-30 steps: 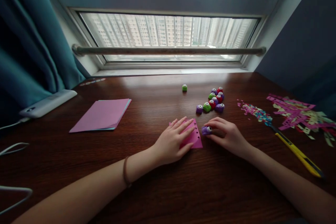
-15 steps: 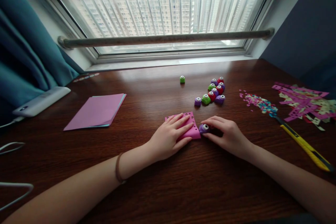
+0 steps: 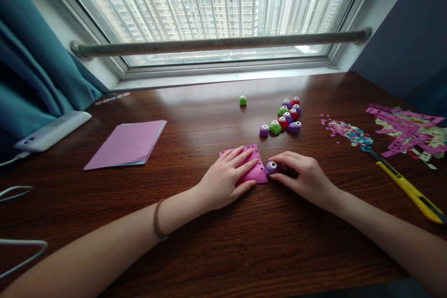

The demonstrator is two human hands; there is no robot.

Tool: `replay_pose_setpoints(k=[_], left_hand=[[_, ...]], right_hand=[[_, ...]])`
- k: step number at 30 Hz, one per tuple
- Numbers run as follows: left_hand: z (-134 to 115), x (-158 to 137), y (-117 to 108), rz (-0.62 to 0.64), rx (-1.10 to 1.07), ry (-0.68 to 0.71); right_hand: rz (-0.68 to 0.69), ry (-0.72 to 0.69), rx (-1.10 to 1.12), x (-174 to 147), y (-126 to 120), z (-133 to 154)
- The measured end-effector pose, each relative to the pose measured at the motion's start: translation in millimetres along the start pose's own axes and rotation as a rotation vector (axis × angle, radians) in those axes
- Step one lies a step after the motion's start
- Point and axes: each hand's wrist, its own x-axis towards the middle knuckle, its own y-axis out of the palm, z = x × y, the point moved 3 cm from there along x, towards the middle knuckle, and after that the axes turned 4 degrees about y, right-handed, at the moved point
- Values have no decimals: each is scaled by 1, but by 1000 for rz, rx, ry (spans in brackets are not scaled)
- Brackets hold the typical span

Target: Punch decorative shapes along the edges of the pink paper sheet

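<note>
My left hand (image 3: 226,179) lies flat with fingers stretched over a pink sheet of paper (image 3: 257,174), pressing it to the table. Small punched holes run along the sheet's far and right edges. At the sheet's right edge, a purple craft punch (image 3: 271,167) with a star mark on its white top is pinched between the thumb and fingers of my right hand (image 3: 303,177). Whether the paper's edge sits inside the punch's slot I cannot tell. Beyond my hands stands a cluster of several red, green and purple craft punches (image 3: 282,124).
A lone green punch (image 3: 243,100) stands farther back. Pink and blue paper (image 3: 125,144) is stacked at left, near a white power bank (image 3: 54,131). On the right lie confetti (image 3: 349,134), a yellow utility knife (image 3: 408,190) and a heap of punched paper strips (image 3: 407,132).
The view has tilted slightly downward. The purple punch has shifted a little away from the paper's right edge, which now lies flatter. My left hand stays on the sheet.
</note>
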Motion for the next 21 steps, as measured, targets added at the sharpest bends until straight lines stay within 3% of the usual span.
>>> replay_pose_setpoints(k=[11, 21], left_hand=[[0, -1, 0, -28, -11, -3], [0, -1, 0, -34, -7, -1]], right_hand=[[-18, -4, -57, -1, 1, -1], [30, -57, 26, -3, 5, 3]])
